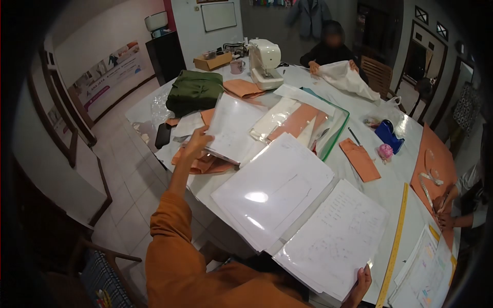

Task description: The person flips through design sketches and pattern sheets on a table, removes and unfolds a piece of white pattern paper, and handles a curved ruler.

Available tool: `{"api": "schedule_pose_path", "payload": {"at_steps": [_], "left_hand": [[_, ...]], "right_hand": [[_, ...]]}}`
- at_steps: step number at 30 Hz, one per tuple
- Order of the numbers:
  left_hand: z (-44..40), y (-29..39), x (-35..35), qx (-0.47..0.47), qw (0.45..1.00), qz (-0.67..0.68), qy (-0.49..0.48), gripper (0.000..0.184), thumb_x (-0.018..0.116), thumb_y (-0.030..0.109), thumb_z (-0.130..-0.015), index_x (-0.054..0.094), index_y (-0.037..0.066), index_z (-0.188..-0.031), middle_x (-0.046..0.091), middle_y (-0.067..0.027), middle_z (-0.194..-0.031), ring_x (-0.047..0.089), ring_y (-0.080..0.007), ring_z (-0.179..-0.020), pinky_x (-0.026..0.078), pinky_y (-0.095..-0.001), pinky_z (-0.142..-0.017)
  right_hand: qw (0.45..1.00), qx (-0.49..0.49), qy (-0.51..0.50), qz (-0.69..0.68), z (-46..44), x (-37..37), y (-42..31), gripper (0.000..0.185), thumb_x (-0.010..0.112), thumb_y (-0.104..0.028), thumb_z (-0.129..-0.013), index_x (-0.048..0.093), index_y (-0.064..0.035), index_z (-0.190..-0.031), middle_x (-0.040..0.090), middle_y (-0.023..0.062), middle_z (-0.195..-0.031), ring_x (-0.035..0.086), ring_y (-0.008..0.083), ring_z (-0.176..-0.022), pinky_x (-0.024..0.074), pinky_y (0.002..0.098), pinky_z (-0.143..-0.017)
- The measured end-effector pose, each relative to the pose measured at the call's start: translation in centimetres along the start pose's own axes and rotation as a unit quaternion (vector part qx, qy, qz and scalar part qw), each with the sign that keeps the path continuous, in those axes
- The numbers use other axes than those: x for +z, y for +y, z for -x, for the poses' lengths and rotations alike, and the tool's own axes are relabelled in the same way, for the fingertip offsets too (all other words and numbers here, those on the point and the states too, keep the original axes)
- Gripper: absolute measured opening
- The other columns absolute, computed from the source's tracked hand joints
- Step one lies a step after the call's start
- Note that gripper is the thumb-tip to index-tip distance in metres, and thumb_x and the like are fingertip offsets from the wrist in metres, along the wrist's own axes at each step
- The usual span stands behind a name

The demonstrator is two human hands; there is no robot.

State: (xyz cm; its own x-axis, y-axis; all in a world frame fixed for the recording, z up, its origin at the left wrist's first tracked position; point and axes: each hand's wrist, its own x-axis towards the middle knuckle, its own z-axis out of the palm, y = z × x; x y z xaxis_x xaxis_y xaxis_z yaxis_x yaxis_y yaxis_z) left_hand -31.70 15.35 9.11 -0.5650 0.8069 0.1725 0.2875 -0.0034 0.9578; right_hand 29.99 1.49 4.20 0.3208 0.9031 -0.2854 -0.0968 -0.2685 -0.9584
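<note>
My left hand (199,142) grips the left edge of a stack of white sheets in clear plastic sleeves (233,126), with fingers closed on it. Below and to the right lies an open document folder with clear sleeves; its left page (275,190) bears a pencil-drawn outline and a bright glare spot. Handwriting and small sketches cover its right page (334,238). My right hand (361,285) holds the lower right corner of that page, its fingers curled at the edge. Orange cloth (203,163) is partly hidden under the stack.
A white sewing machine (266,61), folded green cloth (195,91) and phone (163,136) are farther back. Right of the folder lie a yellow ruler (395,241), an orange folded piece (360,160) and a blue tape dispenser (389,136). Two other people handle cloth at the table.
</note>
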Motion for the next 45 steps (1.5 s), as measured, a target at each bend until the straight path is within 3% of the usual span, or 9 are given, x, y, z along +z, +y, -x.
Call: {"api": "schedule_pose_path", "payload": {"at_steps": [5, 12, 17, 21, 24, 28, 31, 34, 45], "left_hand": [[0.5, 1.5, -5.7, 0.074, 0.995, 0.035, -0.06, 0.047, 0.062, 0.008, -0.077, 0.055, -0.008, -0.12, 0.063, -0.0129, -0.096, 0.059, -0.0186, -0.086, 0.046, -0.0285, -0.077], [6.5, 3.0, -12.0, 0.038, 0.983, 0.157, 0.092, 0.05, 0.059, 0.0, -0.084, 0.044, -0.005, -0.132, 0.058, -0.014, -0.118, 0.058, -0.0202, -0.103, 0.046, -0.0312, -0.091], [11.8, 6.0, -10.1, 0.07, 0.963, 0.251, 0.069, 0.055, 0.056, 0.003, -0.087, 0.037, -0.002, -0.138, 0.054, -0.0152, -0.125, 0.054, -0.0235, -0.113, 0.043, -0.0347, -0.098], [14.8, 4.4, -6.3, 0.074, 0.966, 0.243, -0.043, 0.073, 0.062, 0.005, -0.073, 0.035, 0.0, -0.141, 0.052, -0.0147, -0.128, 0.051, -0.026, -0.117, 0.04, -0.0356, -0.1], [16.6, 4.7, -0.5, 0.028, 0.956, 0.252, -0.149, 0.082, 0.064, 0.006, -0.067, 0.033, 0.001, -0.143, 0.052, -0.0127, -0.129, 0.048, -0.0233, -0.12, 0.035, -0.033, -0.103], [20.3, 6.9, 7.5, -0.094, 0.907, 0.262, -0.318, 0.089, 0.066, 0.007, -0.065, 0.028, 0.002, -0.145, 0.051, -0.0111, -0.13, 0.046, -0.0209, -0.12, 0.034, -0.0315, -0.102], [23.0, 6.4, 12.3, -0.141, 0.833, 0.295, -0.446, 0.085, 0.065, 0.002, -0.077, 0.02, 0.004, -0.148, 0.048, -0.0113, -0.134, 0.041, -0.0204, -0.125, 0.033, -0.0339, -0.104], [25.2, 6.1, 15.5, -0.052, 0.799, 0.218, -0.558, 0.083, 0.065, 0.01, -0.085, 0.014, 0.005, -0.15, 0.037, -0.0112, -0.142, 0.036, -0.0199, -0.129, 0.03, -0.0336, -0.107], [26.5, 7.9, 16.9, -0.158, 0.802, 0.149, -0.557, 0.072, 0.065, 0.016, -0.089, 0.022, 0.002, -0.145, 0.049, -0.0134, -0.128, 0.05, -0.0183, -0.113, 0.042, -0.03, -0.095]], "right_hand": [[1.0, -0.007, 0.017, 0.011, 0.0, 0.0, 0.2, 0.05, 0.06, -0.018, -0.089, 0.046, 0.0152, -0.124, 0.053, 0.0214, -0.121, 0.048, 0.0288, -0.112, 0.0372, 0.0378, -0.1], [0.998, -0.036, -0.014, 0.052, -0.7, -0.6, 1.2, 0.047, 0.056, -0.017, -0.091, 0.045, 0.0093, -0.128, 0.048, 0.0199, -0.126, 0.047, 0.0275, -0.114, 0.0379, 0.036, -0.1], [0.994, -0.091, -0.033, -0.056, -0.4, 0.3, 0.0, 0.045, 0.055, -0.011, -0.09, 0.044, 0.0017, -0.132, 0.043, 0.0177, -0.132, 0.047, 0.0257, -0.114, 0.0407, 0.0338, -0.097], [0.92, -0.317, 0.052, 0.224, -0.1, -0.7, -0.4, 0.05, 0.058, -0.007, -0.088, 0.042, 0.0034, -0.134, 0.044, 0.0181, -0.134, 0.047, 0.0268, -0.116, 0.0406, 0.0343, -0.098], [0.889, -0.33, 0.12, 0.295, 1.9, 1.4, -4.3, 0.042, 0.052, -0.015, -0.092, 0.047, 0.0059, -0.128, 0.053, 0.0127, -0.122, 0.051, 0.0196, -0.107, 0.04, 0.0308, -0.092], [0.973, -0.123, -0.193, -0.026, 3.3, 3.4, -6.7, 0.051, 0.048, -0.028, -0.096, 0.04, 0.0028, -0.136, 0.051, 0.0125, -0.125, 0.052, 0.0194, -0.108, 0.0406, 0.0312, -0.092], [0.951, -0.123, -0.237, -0.156, 2.8, 4.3, -3.7, 0.077, 0.045, -0.056, -0.093, 0.033, 0.0046, -0.139, 0.051, 0.0159, -0.125, 0.048, 0.0249, -0.118, 0.0414, 0.0379, -0.098], [0.986, -0.047, -0.086, -0.137, 2.7, 2.5, -2.7, 0.061, 0.052, -0.037, -0.093, 0.039, 0.0059, -0.134, 0.052, 0.0185, -0.126, 0.053, 0.0259, -0.114, 0.0427, 0.0372, -0.097], [0.978, -0.011, -0.134, -0.161, 2.6, -0.1, -1.9, 0.055, 0.061, 0.001, -0.076, 0.045, 0.0089, -0.128, 0.061, 0.0167, -0.111, 0.062, 0.0222, -0.096, 0.0483, 0.0308, -0.087]]}}
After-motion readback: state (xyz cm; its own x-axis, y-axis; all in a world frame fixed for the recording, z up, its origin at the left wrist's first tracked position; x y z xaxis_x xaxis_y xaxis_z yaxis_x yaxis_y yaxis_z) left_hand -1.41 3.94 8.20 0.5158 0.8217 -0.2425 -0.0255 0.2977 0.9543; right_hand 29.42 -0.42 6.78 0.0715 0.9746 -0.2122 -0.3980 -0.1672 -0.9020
